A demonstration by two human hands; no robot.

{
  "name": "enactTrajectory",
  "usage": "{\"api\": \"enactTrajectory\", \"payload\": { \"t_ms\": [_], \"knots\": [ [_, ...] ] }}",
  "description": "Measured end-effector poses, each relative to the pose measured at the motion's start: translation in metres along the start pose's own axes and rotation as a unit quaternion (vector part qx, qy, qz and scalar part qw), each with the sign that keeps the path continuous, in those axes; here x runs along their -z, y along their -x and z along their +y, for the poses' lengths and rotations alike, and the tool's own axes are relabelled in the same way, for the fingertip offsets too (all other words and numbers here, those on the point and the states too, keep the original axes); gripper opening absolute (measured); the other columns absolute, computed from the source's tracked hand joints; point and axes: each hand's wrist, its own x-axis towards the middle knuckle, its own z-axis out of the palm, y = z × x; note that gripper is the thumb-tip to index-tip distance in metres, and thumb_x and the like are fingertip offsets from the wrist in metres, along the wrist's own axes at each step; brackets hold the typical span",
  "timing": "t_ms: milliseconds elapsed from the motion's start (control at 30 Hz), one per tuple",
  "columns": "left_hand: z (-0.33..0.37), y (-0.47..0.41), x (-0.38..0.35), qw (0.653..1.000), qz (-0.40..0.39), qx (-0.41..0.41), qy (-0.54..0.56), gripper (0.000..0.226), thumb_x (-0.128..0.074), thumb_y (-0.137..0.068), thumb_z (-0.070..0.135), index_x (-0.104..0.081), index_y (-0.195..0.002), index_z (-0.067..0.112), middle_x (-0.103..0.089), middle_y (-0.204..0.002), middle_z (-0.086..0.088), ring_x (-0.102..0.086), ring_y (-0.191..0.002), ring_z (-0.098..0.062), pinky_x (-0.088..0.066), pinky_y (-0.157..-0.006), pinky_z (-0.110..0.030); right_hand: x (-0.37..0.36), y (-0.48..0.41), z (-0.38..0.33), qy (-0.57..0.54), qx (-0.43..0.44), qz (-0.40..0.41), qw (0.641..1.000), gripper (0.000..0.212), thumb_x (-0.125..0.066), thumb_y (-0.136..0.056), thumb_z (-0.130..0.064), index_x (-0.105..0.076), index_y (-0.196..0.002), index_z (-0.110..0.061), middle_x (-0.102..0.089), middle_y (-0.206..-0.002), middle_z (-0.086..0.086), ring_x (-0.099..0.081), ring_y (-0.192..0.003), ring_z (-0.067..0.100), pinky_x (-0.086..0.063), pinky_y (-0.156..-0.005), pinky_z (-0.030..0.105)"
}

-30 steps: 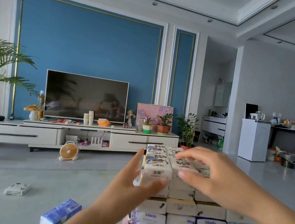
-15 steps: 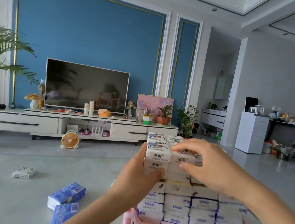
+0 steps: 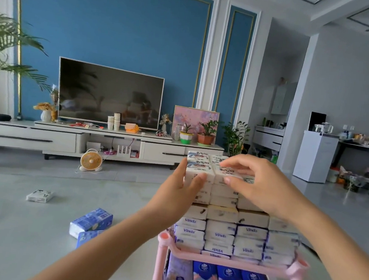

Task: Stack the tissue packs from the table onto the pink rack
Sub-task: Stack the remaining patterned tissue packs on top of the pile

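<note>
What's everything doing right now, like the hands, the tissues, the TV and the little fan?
Left hand, grips the top-left white tissue pack.
Right hand, pinches the neighbouring white tissue pack.
Pink plastic rack, top shelf piled high.
Blue tissue packs, lying on the floor.
Black flat television, screen dark.
Small orange fan, on the floor; spinning unclear.

arms: both bare to frame edge | left grip (image 3: pixel 176 194): bare | right grip (image 3: pixel 263 187): bare
</note>
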Motion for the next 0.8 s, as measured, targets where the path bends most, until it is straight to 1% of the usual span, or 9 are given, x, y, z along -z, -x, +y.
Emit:
{"api": "enactTrajectory", "payload": {
  "t_ms": [100,167,233,300,400,467,600,700,800],
  "knots": [
    [-0.001,0.005,0.007,0.999,0.008,0.011,0.033,0.069,-0.038,-0.092,0.047,-0.006,-0.149,0.027,-0.033,-0.149,0.004,-0.035,-0.134,-0.016,-0.029,-0.105,-0.029,-0.005,0.005,-0.018,-0.022,0.033,0.086,0.996,0.023,-0.058,-0.087,-0.015,-0.061,-0.105,-0.029,-0.053,-0.101,-0.026,-0.041,-0.092,-0.029,-0.027,-0.078,-0.008],
    [-0.01,0.013,0.019,0.999,0.023,0.024,0.039,0.068,-0.035,-0.091,0.051,-0.01,-0.149,0.026,-0.029,-0.15,0.004,-0.032,-0.136,-0.016,-0.028,-0.111,-0.035,-0.014,0.01,-0.038,-0.087,0.057,0.106,0.989,0.02,-0.057,-0.088,-0.013,-0.062,-0.097,-0.031,-0.059,-0.095,-0.025,-0.049,-0.095,-0.018,-0.034,-0.08,-0.003],
    [-0.032,0.022,0.038,0.997,0.05,0.048,0.027,0.067,-0.035,-0.089,0.053,-0.018,-0.147,0.025,-0.034,-0.148,0.001,-0.036,-0.133,-0.017,-0.03,-0.111,-0.041,-0.032,0.017,-0.061,-0.146,0.08,0.064,0.984,0.017,-0.056,-0.087,-0.018,-0.063,-0.094,-0.032,-0.064,-0.09,-0.02,-0.055,-0.094,-0.007,-0.039,-0.08,0.004],
    [-0.064,0.03,0.062,0.99,0.096,0.097,0.023,0.059,-0.041,-0.091,0.046,-0.028,-0.143,0.023,-0.042,-0.142,-0.003,-0.044,-0.126,-0.018,-0.037,-0.106,-0.038,-0.057,0.022,-0.08,-0.192,0.094,-0.002,0.977,0.018,-0.053,-0.083,-0.022,-0.063,-0.093,-0.033,-0.062,-0.094,-0.021,-0.056,-0.094,-0.005,-0.041,-0.079,0.006],
    [-0.121,0.043,0.101,0.969,0.174,0.176,-0.016,0.041,-0.051,-0.093,0.026,-0.042,-0.132,0.014,-0.051,-0.124,-0.007,-0.056,-0.092,-0.017,-0.046,-0.078,-0.018,-0.106,0.022,-0.1,-0.239,0.079,-0.084,0.964,0.017,-0.053,-0.085,-0.018,-0.064,-0.09,-0.031,-0.064,-0.09,-0.016,-0.056,-0.092,-0.003,-0.042,-0.079,0.007],
    [-0.16,0.053,0.124,0.948,0.203,0.232,-0.081,0.035,-0.051,-0.092,0.015,-0.046,-0.127,0.01,-0.053,-0.116,-0.008,-0.055,-0.087,-0.022,-0.045,-0.077,-0.021,-0.147,0.015,-0.105,-0.26,0.038,-0.13,0.956,0.025,-0.054,-0.088,-0.006,-0.063,-0.087,-0.029,-0.066,-0.091,-0.012,-0.057,-0.089,0.001,-0.041,-0.078,0.007],
    [-0.213,0.074,0.156,0.917,0.194,0.305,-0.166,0.039,-0.048,-0.091,0.011,-0.045,-0.13,0.012,-0.052,-0.127,-0.014,-0.053,-0.11,-0.027,-0.04,-0.084,-0.024,-0.243,-0.006,-0.093,-0.26,-0.075,-0.181,0.946,0.033,-0.051,-0.084,0.002,-0.058,-0.082,-0.03,-0.063,-0.09,-0.004,-0.057,-0.081,0.008,-0.042,-0.073,0.008],
    [-0.234,0.078,0.175,0.91,0.17,0.291,-0.241,0.04,-0.045,-0.093,0.016,-0.041,-0.133,0.015,-0.046,-0.135,-0.007,-0.048,-0.119,-0.022,-0.036,-0.088,-0.022,-0.302,-0.022,-0.079,-0.225,-0.175,-0.183,0.941,0.029,-0.052,-0.083,-0.002,-0.058,-0.107,-0.018,-0.058,-0.108,0.004,-0.055,-0.091,0.013,-0.038,-0.077,0.016],
    [-0.257,0.077,0.189,0.898,0.138,0.268,-0.319,0.044,-0.041,-0.095,0.024,-0.035,-0.138,0.017,-0.04,-0.142,-0.005,-0.038,-0.129,-0.022,-0.033,-0.1,-0.028,-0.341,-0.045,-0.06,-0.175,-0.273,-0.124,0.938,0.045,-0.053,-0.086,-0.011,-0.043,-0.13,-0.01,-0.048,-0.132,0.013,-0.048,-0.12,0.025,-0.036,-0.093,0.026]
  ]
}}
